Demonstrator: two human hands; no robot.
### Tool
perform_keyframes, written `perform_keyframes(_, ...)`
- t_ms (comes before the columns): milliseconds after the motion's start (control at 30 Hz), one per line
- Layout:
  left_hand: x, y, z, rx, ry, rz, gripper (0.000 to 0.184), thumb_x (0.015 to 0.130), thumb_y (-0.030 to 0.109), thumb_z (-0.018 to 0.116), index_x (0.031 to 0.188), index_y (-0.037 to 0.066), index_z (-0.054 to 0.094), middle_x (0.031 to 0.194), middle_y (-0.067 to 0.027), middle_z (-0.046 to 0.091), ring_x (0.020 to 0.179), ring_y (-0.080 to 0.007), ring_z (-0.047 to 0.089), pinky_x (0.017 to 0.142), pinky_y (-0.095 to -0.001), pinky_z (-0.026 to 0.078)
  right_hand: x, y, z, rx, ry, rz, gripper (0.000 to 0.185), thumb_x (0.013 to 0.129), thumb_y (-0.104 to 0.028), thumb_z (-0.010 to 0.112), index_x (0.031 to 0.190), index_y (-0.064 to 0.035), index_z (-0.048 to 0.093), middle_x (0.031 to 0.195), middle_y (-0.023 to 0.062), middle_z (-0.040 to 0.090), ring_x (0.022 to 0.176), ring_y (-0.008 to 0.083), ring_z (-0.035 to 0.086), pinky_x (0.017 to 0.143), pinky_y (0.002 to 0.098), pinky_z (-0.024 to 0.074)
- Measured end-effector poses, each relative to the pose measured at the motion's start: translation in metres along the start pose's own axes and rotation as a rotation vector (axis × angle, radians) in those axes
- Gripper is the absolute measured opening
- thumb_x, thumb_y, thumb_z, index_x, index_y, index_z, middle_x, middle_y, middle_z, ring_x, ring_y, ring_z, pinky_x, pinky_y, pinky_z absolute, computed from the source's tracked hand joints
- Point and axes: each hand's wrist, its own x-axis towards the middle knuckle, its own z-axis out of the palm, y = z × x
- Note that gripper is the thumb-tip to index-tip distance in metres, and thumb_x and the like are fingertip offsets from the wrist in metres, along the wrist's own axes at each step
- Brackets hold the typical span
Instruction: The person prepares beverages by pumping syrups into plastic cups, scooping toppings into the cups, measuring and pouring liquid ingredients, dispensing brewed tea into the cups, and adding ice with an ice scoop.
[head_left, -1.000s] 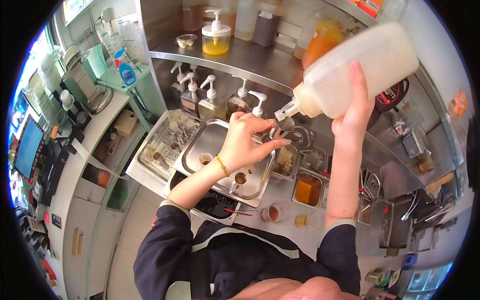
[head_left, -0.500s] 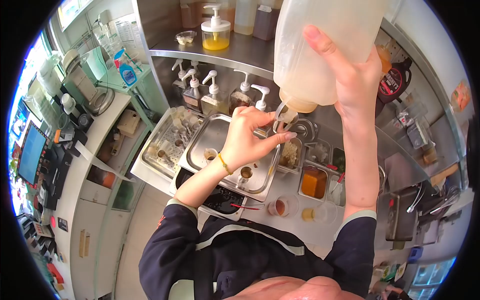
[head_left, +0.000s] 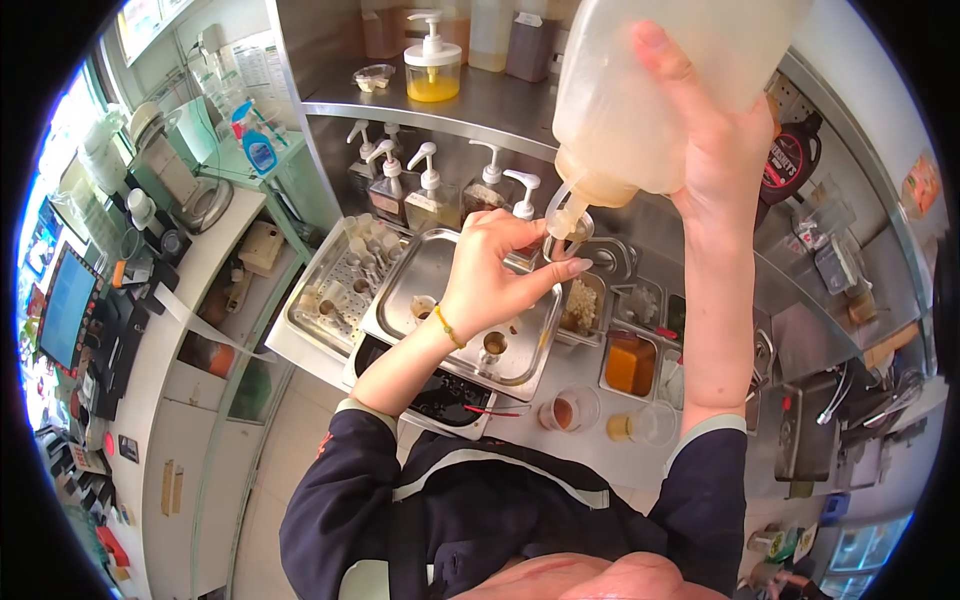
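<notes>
My right hand (head_left: pixel 712 135) is wrapped round a large translucent plastic bottle (head_left: pixel 615 110), held up and tilted with its neck down. The bottle's cap and clear spout (head_left: pixel 566 205) point into a small metal measuring cup (head_left: pixel 582 226). Thumb and fingers of my left hand (head_left: pixel 500 262) pinch this cup just under the spout. Whether liquid is flowing I cannot tell. Below my left hand lies a steel tray (head_left: pixel 397 305) with small metal measuring cups (head_left: pixel 493 346) on it.
Pump bottles (head_left: pixel 430 198) line the back of the counter. At right are steel pans with white cubes (head_left: pixel 580 305) and an orange-brown filling (head_left: pixel 630 366). Two clear plastic cups, one with reddish contents (head_left: pixel 568 411), one with yellowish (head_left: pixel 640 424), stand near the front edge.
My right hand has raised the bottle slightly and shifted it right, so its spout now shows more clearly above the measuring cup. My left hand has stayed nearly still.
</notes>
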Motion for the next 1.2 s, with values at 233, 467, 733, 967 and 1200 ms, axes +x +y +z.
perform_keyframes(233,0.0,0.004,-0.008,0.039,-0.06,-0.039,0.022,0.07,0.028,0.081,0.083,0.012,0.072,0.074,0.0008,0.068,0.072,-0.0171,0.06,0.076,-0.0301,0.043,0.0,0.002,-0.006,0.166,0.023,-0.013,0.042,0.083,-0.011,0.073,0.119,-0.0001,0.056,0.104,0.0077,0.065,0.09,0.0159,0.063,0.078,0.0289,0.0515)
perform_keyframes(467,0.002,0.008,-0.011,0.047,-0.063,-0.054,0.024,0.07,0.028,0.081,0.085,0.011,0.073,0.073,-0.0006,0.068,0.069,-0.0177,0.057,0.072,-0.0306,0.044,0.001,0.01,-0.011,0.217,0.113,0.029,0.044,0.086,-0.019,0.069,0.122,0.0009,0.053,0.108,0.011,0.064,0.095,0.0208,0.063,0.083,0.0333,0.0524)
perform_keyframes(733,0.024,0.013,-0.019,0.013,0.054,-0.129,0.024,0.071,0.027,0.081,0.085,0.008,0.074,0.07,-0.0052,0.067,0.065,-0.0144,0.055,0.064,-0.0282,0.045,-0.003,0.067,-0.035,0.422,0.481,0.462,0.055,0.085,-0.037,0.066,0.128,-0.0075,0.049,0.123,0.0105,0.056,0.115,0.0252,0.054,0.097,0.0522,0.0434)
perform_keyframes(967,0.059,-0.014,-0.019,0.056,0.221,-0.063,0.037,0.068,0.038,0.081,0.085,0.007,0.072,0.065,-0.0105,0.064,0.062,-0.0229,0.061,0.061,-0.0337,0.048,0.022,0.13,-0.034,0.975,0.464,0.775,0.043,0.097,-0.028,0.036,0.132,-0.0059,0.048,0.14,0.013,0.047,0.131,0.0363,0.039,0.112,0.0596,0.024)
perform_keyframes(1200,0.05,-0.023,-0.039,0.105,0.238,-0.135,0.03,0.068,0.029,0.082,0.077,0.003,0.069,0.063,-0.0085,0.061,0.056,-0.0177,0.055,0.057,-0.0286,0.045,0.129,0.232,-0.046,1.452,1.037,0.963,0.045,0.076,-0.032,0.073,0.103,0.0022,0.064,0.114,0.02,0.057,0.102,0.038,0.06,0.082,0.051,0.0565)
